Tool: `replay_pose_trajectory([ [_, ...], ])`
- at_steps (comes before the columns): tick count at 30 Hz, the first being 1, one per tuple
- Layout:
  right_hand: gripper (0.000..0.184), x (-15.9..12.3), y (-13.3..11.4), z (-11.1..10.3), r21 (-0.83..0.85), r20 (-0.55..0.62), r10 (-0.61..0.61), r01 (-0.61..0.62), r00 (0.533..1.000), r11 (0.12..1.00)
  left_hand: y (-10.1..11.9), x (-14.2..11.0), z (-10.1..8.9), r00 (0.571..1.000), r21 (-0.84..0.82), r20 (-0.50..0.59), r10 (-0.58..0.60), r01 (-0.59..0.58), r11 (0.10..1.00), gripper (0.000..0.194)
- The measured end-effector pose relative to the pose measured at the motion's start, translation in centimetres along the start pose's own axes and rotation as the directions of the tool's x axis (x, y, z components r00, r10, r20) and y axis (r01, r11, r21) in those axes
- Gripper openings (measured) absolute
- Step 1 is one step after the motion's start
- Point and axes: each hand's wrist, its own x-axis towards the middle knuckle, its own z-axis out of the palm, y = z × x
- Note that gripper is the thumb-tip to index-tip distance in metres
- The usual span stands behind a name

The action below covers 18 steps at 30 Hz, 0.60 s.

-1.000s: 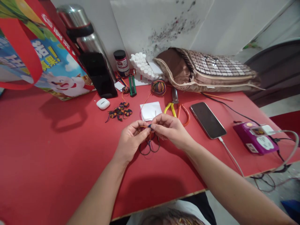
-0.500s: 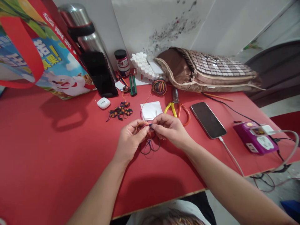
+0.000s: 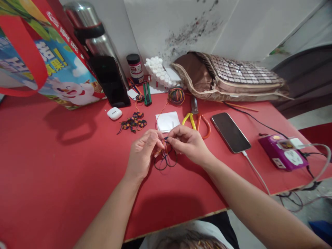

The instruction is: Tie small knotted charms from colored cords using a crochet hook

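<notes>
Pinching the small knotted bit of multicoloured cord (image 3: 166, 139) between thumb and forefinger, the right hand (image 3: 190, 143) stayed where it had been half a second earlier. The change lay in the left hand (image 3: 141, 154): its thumb, which had been pressed down against the fingers with a thin orange loop standing between the two hands, was now lifted off and pointed up and away to the far side. That orange loop no longer stood out there. The left fingers remained close beside the knot, but whether they held a strand behind the raised thumb could not be told. The dark loops hanging on the near side looked much as before.

The cord was in the middle of the scene, between the two sets of fingertips, over the red table (image 3: 64, 173) and on the near side of a white paper square (image 3: 166, 121). Its knotted part looked dark blue, short and tight. Below it, slack strands in orange, purple and near-black spread into two rounded loops, left and right. A thin strand ran over the paper's left side toward a ball of striped cord (image 3: 176, 95) farther off.
</notes>
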Motion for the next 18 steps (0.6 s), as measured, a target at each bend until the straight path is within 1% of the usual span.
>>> replay_pose_trajectory([
  [3, 0.027, 0.02, -0.39, -0.08, 0.048, 0.015, 0.022, -0.022, 1.0, 0.999, 0.03, -0.06, 0.04, 1.0, 0.023, -0.009, 0.003, -0.003, 1.0, 0.049],
  [6, 0.028, 0.0, -0.5, -0.1, 0.056, 0.026, 0.019, -0.02, 0.999, 0.998, 0.34, -0.06, 0.28, 0.998, -0.033, -0.029, -0.061, 0.06, 0.998, 0.042],
  [8, 0.025, -0.04, -0.37, -0.05, 0.029, 0.024, -0.016, 0.015, 1.0, 0.999, 0.57, -0.02, 0.48, 0.992, -0.103, -0.045, -0.114, 0.109, 0.989, 0.037],
  [10, 0.021, -0.13, -0.13, 0.04, -0.026, 0.014, -0.054, 0.055, 0.998, 0.998, 0.68, 0.05, 0.58, 0.987, -0.143, -0.042, -0.152, 0.145, 0.979, 0.038],
  [12, 0.016, -0.28, 0.09, 0.16, -0.106, 0.008, -0.091, 0.091, 0.996, 0.99, 0.62, 0.11, 0.54, 0.985, -0.126, -0.034, -0.171, 0.165, 0.978, 0.039],
  [15, 0.01, -0.47, 0.23, 0.29, -0.204, 0.001, -0.135, 0.132, 0.991, 0.97, 0.34, 0.11, 0.29, 0.984, -0.075, -0.028, -0.179, 0.176, 0.982, 0.033],
  [18, 0.009, -0.46, 0.07, 0.26, -0.17, -0.018, -0.116, 0.111, 0.993, 0.979, 0.17, 0.05, 0.07, 0.985, -0.063, -0.009, -0.172, 0.171, 0.983, 0.024],
])
